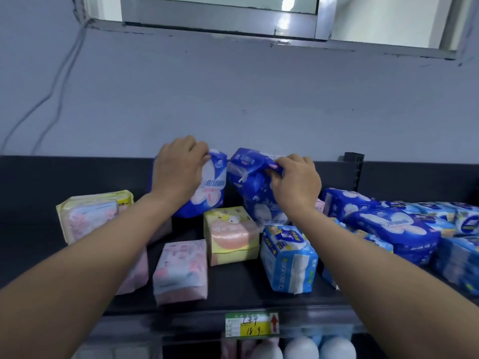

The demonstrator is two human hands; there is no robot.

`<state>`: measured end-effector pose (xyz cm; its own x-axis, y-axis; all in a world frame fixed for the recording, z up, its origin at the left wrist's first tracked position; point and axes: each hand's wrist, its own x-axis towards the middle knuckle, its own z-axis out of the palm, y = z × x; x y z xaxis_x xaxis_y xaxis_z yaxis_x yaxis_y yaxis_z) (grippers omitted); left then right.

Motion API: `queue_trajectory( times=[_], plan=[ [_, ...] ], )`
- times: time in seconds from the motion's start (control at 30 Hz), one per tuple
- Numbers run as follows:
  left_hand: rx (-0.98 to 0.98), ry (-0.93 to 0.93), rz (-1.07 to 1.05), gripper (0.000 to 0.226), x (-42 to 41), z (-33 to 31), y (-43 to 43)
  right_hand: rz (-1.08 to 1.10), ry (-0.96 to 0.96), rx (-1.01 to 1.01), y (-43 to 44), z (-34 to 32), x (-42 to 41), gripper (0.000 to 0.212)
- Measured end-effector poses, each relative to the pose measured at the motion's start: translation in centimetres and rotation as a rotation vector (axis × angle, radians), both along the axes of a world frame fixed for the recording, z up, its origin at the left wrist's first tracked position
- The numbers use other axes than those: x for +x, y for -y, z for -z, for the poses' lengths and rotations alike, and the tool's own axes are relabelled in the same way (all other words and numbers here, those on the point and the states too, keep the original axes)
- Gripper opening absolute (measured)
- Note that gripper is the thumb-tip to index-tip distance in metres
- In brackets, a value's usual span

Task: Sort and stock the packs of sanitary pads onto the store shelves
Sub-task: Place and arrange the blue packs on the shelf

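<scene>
Gripping two dark blue packs at the back of the top shelf (233, 286), you have one in each hand. Your left hand (178, 172) is curled over the top edge of the upright blue pack (212, 190), fingers clamped round its upper corner. Your right hand (295, 182) pinches the top of the tilted blue pack (246, 172), thumb and fingers closed on its crumpled wrapper; this pack leans left, its top close to the upright one, though you cannot tell whether they touch.

Just in front of them sits a yellow-and-pink pack (230, 234). Nearer the shelf edge a pink pack (181, 270) stands to its left and a light blue pack (287, 257) to its right. A pale yellow-edged pack (88, 213) lies further left, partly behind your forearm. To the right, a heap of blue packs (394, 226) spreads along the shelf.

A green-and-yellow price label (251, 323) hangs on the shelf's front edge. Behind rises a grey wall (233, 99) with a cable (51, 92) at left and a window frame (220, 16) above.
</scene>
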<state>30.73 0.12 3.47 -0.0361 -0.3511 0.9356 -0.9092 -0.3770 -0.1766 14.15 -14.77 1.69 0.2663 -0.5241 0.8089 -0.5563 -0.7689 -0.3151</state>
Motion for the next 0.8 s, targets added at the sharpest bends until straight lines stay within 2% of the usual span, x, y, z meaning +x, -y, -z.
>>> queue_trajectory(
  times=[0.07,0.17,0.23,0.43,0.5,0.53,0.6,0.7,0.8],
  plan=[
    [0.06,0.068,0.038,0.028,-2.5,-0.7,1.1,-0.01,0.0,-0.041,0.3,-0.3,-0.5,0.024],
    [0.382,-0.037,0.01,0.054,-6.2,-0.3,3.3,-0.003,-0.078,-0.073,1.1,0.4,-1.5,0.026],
    [0.558,-0.006,-0.083,0.062,-7.4,0.6,4.8,-0.013,-0.141,-0.076,2.2,1.5,-2.4,0.027],
    [0.639,-0.106,-0.178,0.034,-9.6,0.3,8.6,-0.343,-0.223,-0.02,6.3,2.4,-6.1,0.033],
    [0.627,-0.099,-0.221,0.027,-10.5,0.3,9.7,-0.415,-0.183,0.02,7.8,2.0,-7.5,0.036],
    [0.601,-0.114,-0.237,0.025,-10.7,0.5,10.1,-0.4,-0.145,0.051,8.7,1.8,-8.5,0.036],
    [0.544,-0.146,-0.256,0.023,-11.4,0.9,10.9,-0.23,-0.14,0.107,11.8,1.9,-10.9,0.034],
    [0.492,-0.186,-0.285,0.023,-12.1,1.3,11.6,0.071,-0.417,0.276,16.8,3.4,-13.7,0.039],
    [0.462,-0.216,-0.31,0.022,-12.8,1.9,12.3,0.124,-0.703,0.417,19.9,5.4,-14.7,0.068]
  ],
)
